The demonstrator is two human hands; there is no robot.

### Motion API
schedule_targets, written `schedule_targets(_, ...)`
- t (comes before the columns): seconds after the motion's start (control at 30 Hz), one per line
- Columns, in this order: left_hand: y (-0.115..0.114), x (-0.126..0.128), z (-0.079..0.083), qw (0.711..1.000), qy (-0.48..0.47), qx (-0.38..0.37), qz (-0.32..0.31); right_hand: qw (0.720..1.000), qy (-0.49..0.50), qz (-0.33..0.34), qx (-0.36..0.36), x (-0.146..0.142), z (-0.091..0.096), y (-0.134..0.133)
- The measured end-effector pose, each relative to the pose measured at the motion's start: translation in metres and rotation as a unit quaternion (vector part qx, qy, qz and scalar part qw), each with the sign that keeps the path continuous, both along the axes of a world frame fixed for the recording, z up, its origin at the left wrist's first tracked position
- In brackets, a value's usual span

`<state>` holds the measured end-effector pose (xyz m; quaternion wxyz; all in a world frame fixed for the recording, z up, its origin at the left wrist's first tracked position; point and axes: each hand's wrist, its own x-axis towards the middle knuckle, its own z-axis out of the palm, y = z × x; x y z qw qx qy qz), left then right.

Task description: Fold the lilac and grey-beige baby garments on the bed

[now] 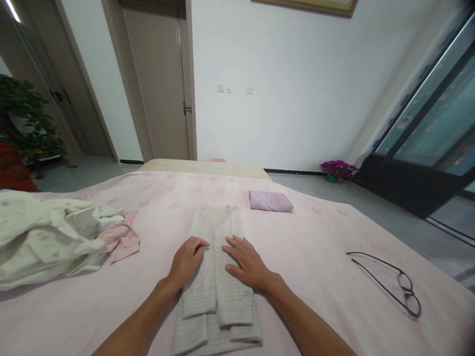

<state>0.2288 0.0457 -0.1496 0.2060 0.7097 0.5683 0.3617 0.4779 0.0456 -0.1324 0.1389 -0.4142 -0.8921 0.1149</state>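
A pale grey-and-white striped cardigan (213,291) lies lengthwise before me, its neckline away from me. Its sides are folded inward and both sleeves run down over the front, cuffs toward me. My left hand (189,259) rests at the cardigan's left edge with its fingers curled in and the thumb side up; its fingertips are partly hidden against the cloth. Flat on the right sleeve lies my right hand (245,262), fingers spread and palm down.
Beyond the cardigan, slightly right, lies a folded lilac cloth (270,201). Black-framed glasses (406,294) rest at the right on the pink sheet (308,277). Rumpled cream clothes (48,237) and a pink garment (122,238) are heaped at the left. Purple flowers (338,169) stand on the floor.
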Motion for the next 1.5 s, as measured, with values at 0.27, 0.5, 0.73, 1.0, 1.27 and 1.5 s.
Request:
schedule_targets(0.27, -0.013, 0.014, 0.000, 0.983, 0.166, 0.078, -0.026, 0.999, 0.016, -0.004, 0.029, 0.001, -0.007, 0.000)
schedule_targets(0.5, -0.019, 0.017, 0.002, 0.977, 0.189, 0.094, -0.014, 0.999, 0.020, -0.004, 0.033, 0.002, -0.009, 0.000)
schedule_targets(0.73, -0.021, 0.020, 0.001, 0.970, 0.229, 0.084, 0.014, 1.000, 0.019, -0.003, 0.019, 0.002, -0.008, 0.000)
schedule_targets(1.0, -0.016, 0.017, -0.019, 0.953, 0.263, 0.148, -0.006, 1.000, 0.018, -0.004, 0.024, 0.002, -0.009, 0.000)
schedule_targets(1.27, -0.013, 0.016, -0.025, 0.952, 0.259, 0.164, -0.007, 0.999, 0.017, -0.007, 0.038, 0.002, -0.010, -0.001)
schedule_targets(1.5, -0.013, 0.016, -0.025, 0.954, 0.259, 0.154, -0.006, 0.999, 0.015, -0.009, 0.028, 0.002, -0.009, -0.001)
